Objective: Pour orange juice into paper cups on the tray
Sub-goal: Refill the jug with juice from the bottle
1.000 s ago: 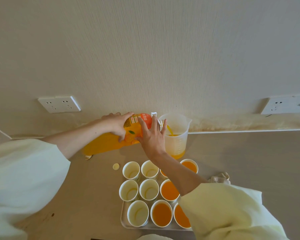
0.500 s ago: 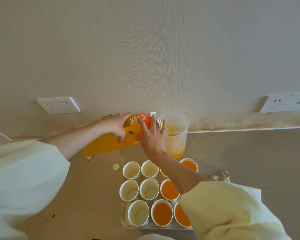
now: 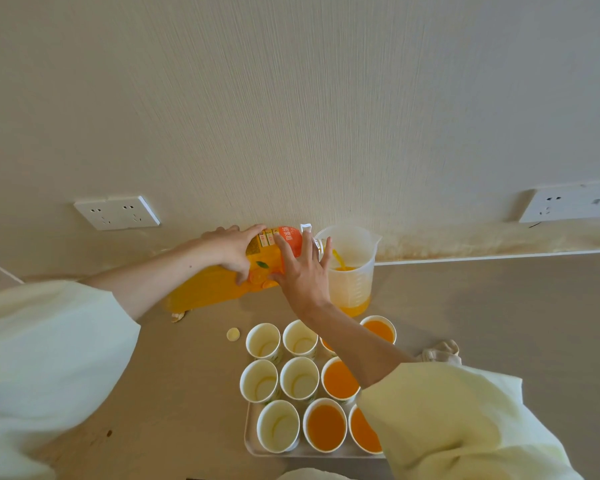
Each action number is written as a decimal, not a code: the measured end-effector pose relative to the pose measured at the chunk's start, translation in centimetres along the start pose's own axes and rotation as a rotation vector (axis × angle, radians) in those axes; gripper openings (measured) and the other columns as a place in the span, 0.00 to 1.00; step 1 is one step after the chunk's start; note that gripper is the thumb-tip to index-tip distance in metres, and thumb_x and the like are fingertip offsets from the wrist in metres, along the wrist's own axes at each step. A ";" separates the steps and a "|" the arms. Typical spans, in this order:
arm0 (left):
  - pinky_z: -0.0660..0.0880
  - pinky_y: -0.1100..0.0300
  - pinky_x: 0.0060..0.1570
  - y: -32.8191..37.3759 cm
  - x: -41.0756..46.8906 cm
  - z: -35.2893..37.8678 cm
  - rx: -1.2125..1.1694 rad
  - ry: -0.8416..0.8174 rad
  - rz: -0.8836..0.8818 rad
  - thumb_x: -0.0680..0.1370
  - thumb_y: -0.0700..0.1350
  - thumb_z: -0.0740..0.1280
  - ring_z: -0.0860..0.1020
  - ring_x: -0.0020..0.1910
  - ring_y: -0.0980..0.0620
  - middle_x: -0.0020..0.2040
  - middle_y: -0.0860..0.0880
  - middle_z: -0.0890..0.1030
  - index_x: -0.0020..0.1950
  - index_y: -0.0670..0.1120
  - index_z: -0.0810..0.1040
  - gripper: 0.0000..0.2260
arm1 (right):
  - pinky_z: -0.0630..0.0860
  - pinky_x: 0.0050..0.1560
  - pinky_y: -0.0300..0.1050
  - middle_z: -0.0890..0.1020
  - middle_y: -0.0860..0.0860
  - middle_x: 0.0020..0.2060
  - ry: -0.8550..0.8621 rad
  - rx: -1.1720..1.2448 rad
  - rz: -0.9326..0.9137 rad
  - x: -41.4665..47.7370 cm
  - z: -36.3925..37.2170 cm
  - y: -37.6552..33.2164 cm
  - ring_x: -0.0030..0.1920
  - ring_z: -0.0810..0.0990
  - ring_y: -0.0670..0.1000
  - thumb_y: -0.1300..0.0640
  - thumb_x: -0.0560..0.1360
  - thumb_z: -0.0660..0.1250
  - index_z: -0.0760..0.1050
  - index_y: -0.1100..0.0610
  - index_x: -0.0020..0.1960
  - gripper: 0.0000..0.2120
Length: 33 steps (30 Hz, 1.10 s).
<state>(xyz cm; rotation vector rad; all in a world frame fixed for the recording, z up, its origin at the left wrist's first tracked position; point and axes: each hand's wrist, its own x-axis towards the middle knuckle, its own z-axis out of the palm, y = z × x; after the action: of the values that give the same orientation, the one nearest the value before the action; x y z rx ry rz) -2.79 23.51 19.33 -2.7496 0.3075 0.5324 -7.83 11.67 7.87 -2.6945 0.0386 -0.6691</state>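
A tilted bottle (image 3: 205, 292) is gripped by the left hand (image 3: 234, 249) and pressed by the right hand (image 3: 303, 275); juice (image 3: 340, 262) is poured into a jug (image 3: 352, 285) just past the fingertips (image 3: 327, 242).

The right forearm (image 3: 354, 344) hides most of one back-row cup (image 3: 326, 345) — the sleeve (image 3: 447, 417) covers the tray's (image 3: 250, 441) corner.

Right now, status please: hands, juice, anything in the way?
Left hand grips bottle, right hand steadies it. Juice pouring into jug, not cups. Five cups empty. Right forearm over tray.

Textured beige wall (image 3: 291, 116); two white sockets (image 3: 116, 212) (image 3: 568, 204); grey-beige counter (image 3: 499, 306), stained along the back.
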 end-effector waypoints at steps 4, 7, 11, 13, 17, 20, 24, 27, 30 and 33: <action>0.75 0.49 0.56 0.0 0.0 0.1 0.000 0.001 -0.001 0.64 0.49 0.78 0.68 0.66 0.41 0.71 0.43 0.64 0.77 0.60 0.41 0.56 | 0.46 0.70 0.65 0.71 0.70 0.67 -0.011 0.009 0.001 0.0 -0.1 0.0 0.67 0.73 0.65 0.44 0.62 0.79 0.70 0.50 0.72 0.41; 0.75 0.50 0.55 0.0 0.1 0.0 0.007 0.008 -0.003 0.64 0.49 0.78 0.68 0.66 0.41 0.71 0.44 0.65 0.77 0.60 0.41 0.56 | 0.46 0.70 0.65 0.71 0.69 0.67 -0.010 -0.001 0.002 0.0 -0.1 0.0 0.66 0.74 0.65 0.44 0.62 0.79 0.70 0.50 0.72 0.41; 0.75 0.50 0.55 0.0 0.2 0.0 0.003 0.001 -0.001 0.64 0.49 0.78 0.69 0.65 0.41 0.70 0.44 0.65 0.77 0.61 0.40 0.56 | 0.46 0.71 0.64 0.70 0.69 0.67 -0.018 0.000 0.003 0.0 -0.2 0.0 0.67 0.73 0.65 0.43 0.63 0.78 0.69 0.50 0.72 0.40; 0.75 0.50 0.55 -0.1 0.2 0.0 0.002 0.000 0.000 0.63 0.49 0.78 0.69 0.65 0.41 0.70 0.44 0.65 0.76 0.61 0.40 0.56 | 0.45 0.71 0.64 0.70 0.70 0.67 -0.016 0.000 0.005 0.0 -0.2 0.0 0.67 0.73 0.65 0.44 0.63 0.78 0.69 0.50 0.72 0.40; 0.75 0.49 0.55 -0.1 0.3 0.0 0.010 0.004 0.001 0.63 0.49 0.78 0.69 0.65 0.41 0.70 0.44 0.65 0.77 0.60 0.40 0.56 | 0.43 0.71 0.63 0.68 0.70 0.68 -0.012 0.028 0.004 0.0 -0.3 0.0 0.69 0.71 0.66 0.44 0.65 0.77 0.68 0.50 0.73 0.40; 0.76 0.49 0.55 -0.1 0.3 0.1 0.007 0.004 0.002 0.63 0.49 0.79 0.69 0.65 0.41 0.70 0.44 0.65 0.77 0.61 0.40 0.56 | 0.45 0.71 0.64 0.69 0.70 0.68 -0.014 0.007 -0.002 0.0 -0.3 0.0 0.68 0.72 0.65 0.44 0.64 0.78 0.69 0.50 0.73 0.40; 0.76 0.50 0.54 -0.1 0.4 0.2 0.003 0.005 0.002 0.63 0.49 0.79 0.69 0.65 0.41 0.70 0.44 0.65 0.76 0.61 0.40 0.56 | 0.48 0.70 0.64 0.72 0.70 0.65 0.010 -0.014 -0.009 0.0 -0.1 0.0 0.65 0.75 0.65 0.43 0.61 0.79 0.71 0.50 0.71 0.41; 0.76 0.50 0.54 -0.1 0.4 0.1 0.008 0.008 0.001 0.64 0.49 0.79 0.69 0.65 0.41 0.70 0.44 0.65 0.77 0.60 0.40 0.56 | 0.48 0.70 0.65 0.72 0.70 0.65 0.027 -0.004 -0.011 0.0 -0.1 0.0 0.65 0.75 0.65 0.43 0.61 0.80 0.72 0.50 0.71 0.41; 0.76 0.50 0.55 0.0 0.3 0.1 0.011 0.014 0.000 0.64 0.49 0.79 0.69 0.65 0.41 0.71 0.44 0.65 0.77 0.60 0.40 0.56 | 0.47 0.70 0.64 0.71 0.70 0.66 0.025 0.008 -0.004 0.0 -0.2 0.0 0.66 0.74 0.66 0.44 0.62 0.79 0.71 0.51 0.71 0.41; 0.76 0.50 0.55 0.0 0.4 0.3 0.008 0.014 -0.003 0.64 0.49 0.79 0.69 0.65 0.41 0.70 0.43 0.65 0.77 0.60 0.40 0.56 | 0.42 0.71 0.63 0.69 0.70 0.68 0.003 0.020 -0.006 -0.1 -0.3 0.1 0.68 0.72 0.66 0.45 0.64 0.78 0.69 0.50 0.73 0.40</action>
<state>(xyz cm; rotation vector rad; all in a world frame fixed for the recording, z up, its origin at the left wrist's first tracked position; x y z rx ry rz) -2.54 23.56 18.94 -2.7467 0.3084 0.5111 -8.02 11.51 8.06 -2.6756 0.0248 -0.6719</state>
